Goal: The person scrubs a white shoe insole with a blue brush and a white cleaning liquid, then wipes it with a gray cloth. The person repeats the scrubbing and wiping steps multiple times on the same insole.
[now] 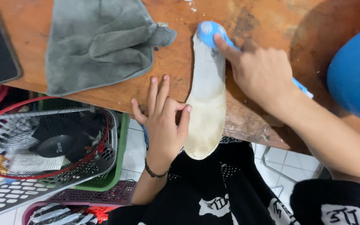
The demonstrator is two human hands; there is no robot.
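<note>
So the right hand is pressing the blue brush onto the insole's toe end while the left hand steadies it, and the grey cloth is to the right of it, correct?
Not quite: the head view shows the grey cloth to the left of the insole. The rest holds: right hand on the blue brush, left hand steadying.

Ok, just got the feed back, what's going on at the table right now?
A person presses a blue brush onto the toe end of a pale shoe insole with the right hand. The left hand steadies the insole's edge on the wooden table; its heel end hangs over the edge. A grey cloth lies beside it.
</note>
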